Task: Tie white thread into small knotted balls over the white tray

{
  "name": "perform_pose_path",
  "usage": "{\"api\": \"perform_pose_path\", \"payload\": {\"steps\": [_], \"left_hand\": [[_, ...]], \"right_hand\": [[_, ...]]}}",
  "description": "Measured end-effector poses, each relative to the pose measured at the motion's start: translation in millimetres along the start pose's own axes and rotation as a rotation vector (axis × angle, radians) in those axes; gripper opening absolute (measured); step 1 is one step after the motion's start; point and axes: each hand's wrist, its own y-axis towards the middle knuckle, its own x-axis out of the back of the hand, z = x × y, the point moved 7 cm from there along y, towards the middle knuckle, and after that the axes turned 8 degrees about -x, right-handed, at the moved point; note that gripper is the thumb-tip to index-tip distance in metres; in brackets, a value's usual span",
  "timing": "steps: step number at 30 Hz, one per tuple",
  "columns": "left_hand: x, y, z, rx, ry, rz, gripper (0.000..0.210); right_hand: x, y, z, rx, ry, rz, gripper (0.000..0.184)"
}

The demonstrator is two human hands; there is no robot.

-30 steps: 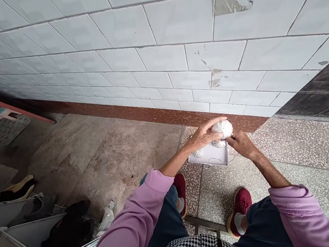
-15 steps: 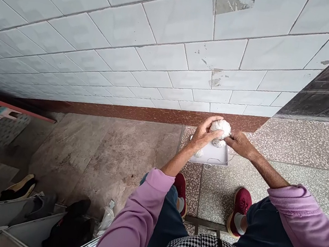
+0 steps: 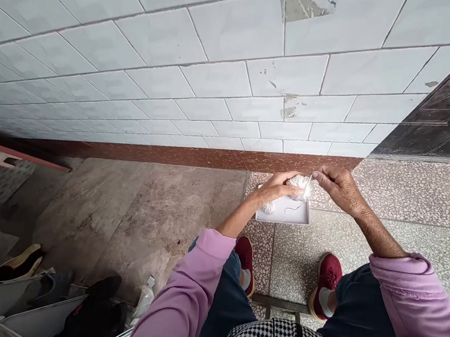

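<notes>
A round white ball (image 3: 300, 185), wound or pleated like a ball of thread, rests in the grip of my left hand (image 3: 277, 189), its fingers closed round the left side. On the ball's right, my right hand (image 3: 338, 186) pinches a thin white strand (image 3: 310, 177) at its upper edge. Below lies a shallow pale tray (image 3: 297, 218) on the floor. In its left part sits a smaller white ball (image 3: 268, 208), partly under my left wrist. A loose thread (image 3: 292, 208) curls across the tray's bottom.
A white tiled wall (image 3: 237, 29) with a brown skirting rises just beyond the tray. My red shoes (image 3: 328, 272) stand either side below it. At lower left, a white divided rack (image 3: 48, 305) holds dark shoes, and a clear plastic bag (image 3: 144, 298) lies beside it.
My right hand has risen from beside the ball to its upper right, with a strand now showing in its fingers. The ball has been lowered and turned slightly in my left hand.
</notes>
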Motion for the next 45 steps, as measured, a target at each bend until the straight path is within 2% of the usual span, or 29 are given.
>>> {"api": "perform_pose_path", "payload": {"steps": [5,8,12,16,21,25,29,33,36,40,42,45], "left_hand": [[-10.9,-7,-6,0.057,-0.232,0.092,0.068],[-15.6,-8,-4,0.105,-0.304,0.104,0.073],[-20.4,-6,9,0.185,-0.242,0.101,0.058],[-20.1,-2,6,0.127,-0.274,0.089,0.054],[-5.1,3,-1,0.047,-0.374,-0.030,0.059],[14.6,7,2,-0.011,-0.438,-0.220,0.068],[33.5,8,7,-0.029,-0.403,-0.375,0.062],[46.2,5,4,-0.085,-0.224,-0.427,0.060],[43.3,2,2,-0.087,-0.093,-0.323,0.066],[25.7,-1,-1,-0.044,0.034,-0.081,0.066],[13.6,-4,-2,0.005,0.032,0.045,0.073],[-2.1,-8,-1,0.073,-0.063,0.178,0.088]], "right_hand": [[-1,8,-16,-0.023,0.024,-0.039,0.066],[0,8,-13,-0.046,0.049,-0.079,0.065],[13,2,3,-0.073,0.056,-0.221,0.064],[16,3,-1,-0.091,0.029,-0.265,0.066],[-5,12,-27,-0.104,0.066,-0.152,0.059],[-26,15,-35,-0.113,0.013,-0.015,0.050],[-44,6,-25,-0.089,-0.059,0.133,0.042],[-57,-5,-4,-0.064,-0.023,0.260,0.048],[-47,-6,7,-0.053,0.039,0.239,0.057],[-18,1,6,-0.045,0.074,0.069,0.068],[-6,4,1,-0.058,0.081,-0.006,0.071],[-2,7,-5,-0.081,0.098,-0.033,0.071]]}}
